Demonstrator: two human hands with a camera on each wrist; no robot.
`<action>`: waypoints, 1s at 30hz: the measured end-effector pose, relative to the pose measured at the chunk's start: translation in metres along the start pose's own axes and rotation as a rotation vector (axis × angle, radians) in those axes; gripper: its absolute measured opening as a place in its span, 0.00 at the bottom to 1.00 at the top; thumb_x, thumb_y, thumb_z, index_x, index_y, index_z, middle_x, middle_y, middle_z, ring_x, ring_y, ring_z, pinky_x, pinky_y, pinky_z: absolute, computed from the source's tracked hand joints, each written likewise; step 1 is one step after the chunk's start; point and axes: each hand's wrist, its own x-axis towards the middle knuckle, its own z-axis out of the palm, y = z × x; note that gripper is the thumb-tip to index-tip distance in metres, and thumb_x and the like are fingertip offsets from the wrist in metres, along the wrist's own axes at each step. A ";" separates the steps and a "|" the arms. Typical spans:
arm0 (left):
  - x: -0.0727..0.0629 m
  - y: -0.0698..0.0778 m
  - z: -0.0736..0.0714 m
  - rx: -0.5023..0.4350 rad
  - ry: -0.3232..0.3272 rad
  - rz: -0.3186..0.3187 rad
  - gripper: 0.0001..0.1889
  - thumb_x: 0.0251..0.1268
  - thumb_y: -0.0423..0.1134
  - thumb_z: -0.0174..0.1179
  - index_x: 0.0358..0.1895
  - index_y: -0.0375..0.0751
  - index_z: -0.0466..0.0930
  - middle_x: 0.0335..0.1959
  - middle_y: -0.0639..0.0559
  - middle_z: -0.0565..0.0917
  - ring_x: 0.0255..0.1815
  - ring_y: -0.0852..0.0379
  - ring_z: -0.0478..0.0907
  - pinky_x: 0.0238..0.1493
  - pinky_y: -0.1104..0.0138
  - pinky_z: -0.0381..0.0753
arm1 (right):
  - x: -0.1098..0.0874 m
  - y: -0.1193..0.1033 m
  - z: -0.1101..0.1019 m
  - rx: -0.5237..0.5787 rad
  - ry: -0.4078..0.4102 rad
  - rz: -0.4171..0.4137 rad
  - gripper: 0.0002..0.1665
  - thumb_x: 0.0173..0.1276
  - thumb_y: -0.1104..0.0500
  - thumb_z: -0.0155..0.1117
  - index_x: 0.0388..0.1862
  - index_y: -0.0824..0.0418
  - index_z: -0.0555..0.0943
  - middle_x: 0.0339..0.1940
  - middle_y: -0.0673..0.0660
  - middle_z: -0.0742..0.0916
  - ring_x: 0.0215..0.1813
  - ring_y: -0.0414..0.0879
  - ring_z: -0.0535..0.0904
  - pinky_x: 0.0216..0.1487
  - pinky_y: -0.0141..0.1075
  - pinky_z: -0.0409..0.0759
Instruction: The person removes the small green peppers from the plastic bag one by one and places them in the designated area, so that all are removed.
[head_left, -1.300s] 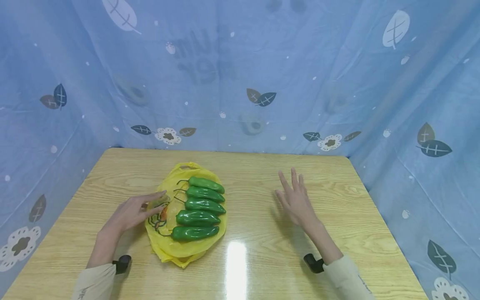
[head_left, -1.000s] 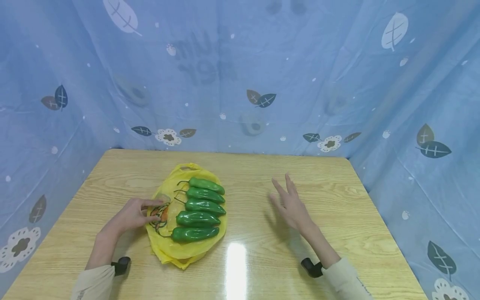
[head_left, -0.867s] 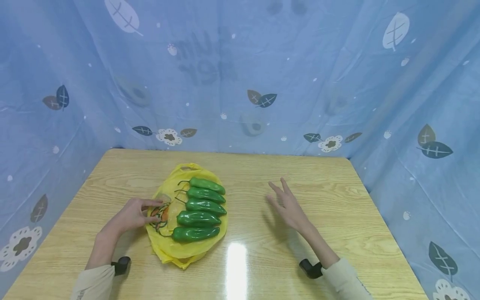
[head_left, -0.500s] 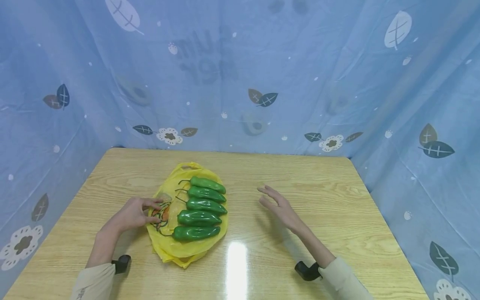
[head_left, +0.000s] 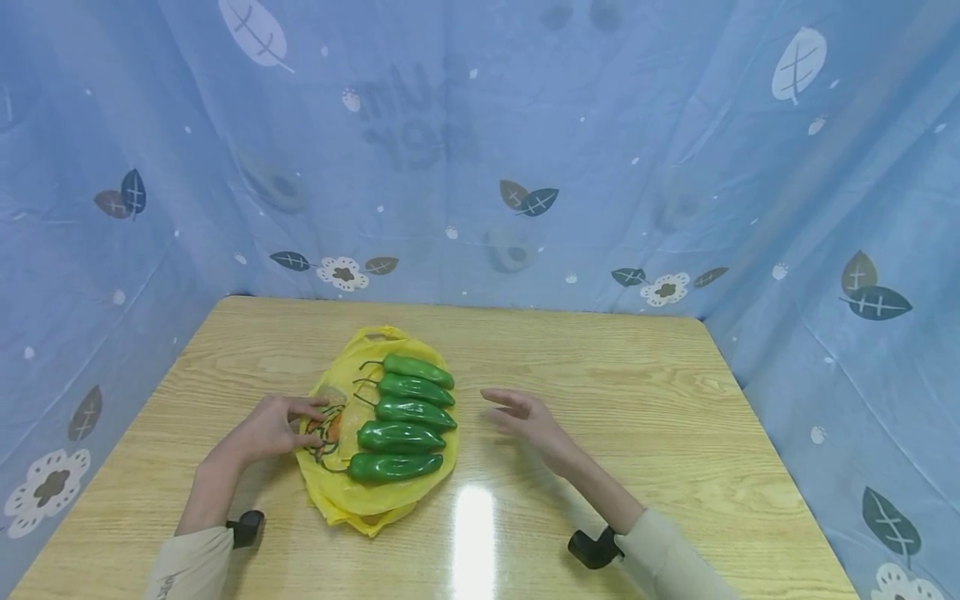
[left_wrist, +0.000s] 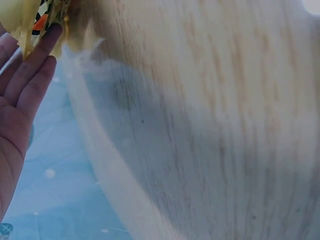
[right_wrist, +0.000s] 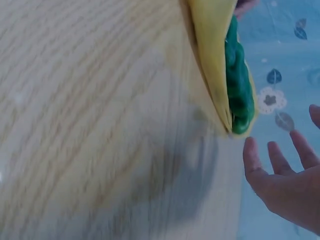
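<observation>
Several long green peppers (head_left: pixel 405 437) with thin stems lie side by side on a yellow plastic bag (head_left: pixel 375 500), left of the table's middle. In the right wrist view the raised edge of the bag (right_wrist: pixel 212 65) runs along the peppers (right_wrist: pixel 239 80). My left hand (head_left: pixel 266 429) touches the bag's left side over its printed pattern, thumb and index finger apart; in the left wrist view its fingers (left_wrist: pixel 35 75) lie fairly straight against the bag (left_wrist: pixel 17 22). My right hand (head_left: pixel 532 425) hovers to the right of the bag, fingers loosely bent and holding nothing.
The peppers lie on a light wooden table (head_left: pixel 637 375) with a bright glare spot near the front. Blue patterned curtain (head_left: pixel 450 150) closes in the back and both sides. A black wrist camera (head_left: pixel 592 548) sits on each wrist.
My right hand has moved left and a little toward the front, closer to the bag, its fingers less spread. My left thumb and fingers have settled onto the bag's left side. The peppers stay put.
</observation>
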 end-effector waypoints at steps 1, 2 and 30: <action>0.000 0.000 0.000 0.000 -0.002 0.001 0.18 0.49 0.40 0.74 0.44 0.36 0.87 0.58 0.37 0.78 0.61 0.32 0.70 0.57 0.43 0.72 | 0.001 0.001 0.002 -0.008 0.005 -0.003 0.28 0.72 0.57 0.59 0.68 0.64 0.70 0.69 0.61 0.71 0.66 0.58 0.70 0.63 0.48 0.73; 0.000 0.000 0.000 0.000 -0.001 0.000 0.18 0.49 0.39 0.74 0.44 0.36 0.87 0.58 0.37 0.78 0.61 0.32 0.70 0.57 0.43 0.73 | 0.002 0.001 0.005 -0.015 0.008 -0.007 0.28 0.71 0.58 0.60 0.68 0.64 0.70 0.69 0.61 0.72 0.65 0.58 0.71 0.62 0.47 0.74; 0.000 -0.002 0.003 0.037 0.019 0.025 0.17 0.48 0.39 0.74 0.43 0.37 0.87 0.57 0.38 0.79 0.60 0.33 0.71 0.55 0.44 0.74 | 0.030 0.014 0.073 -0.493 -0.045 -0.304 0.20 0.59 0.64 0.72 0.49 0.72 0.82 0.45 0.63 0.87 0.45 0.50 0.85 0.47 0.30 0.82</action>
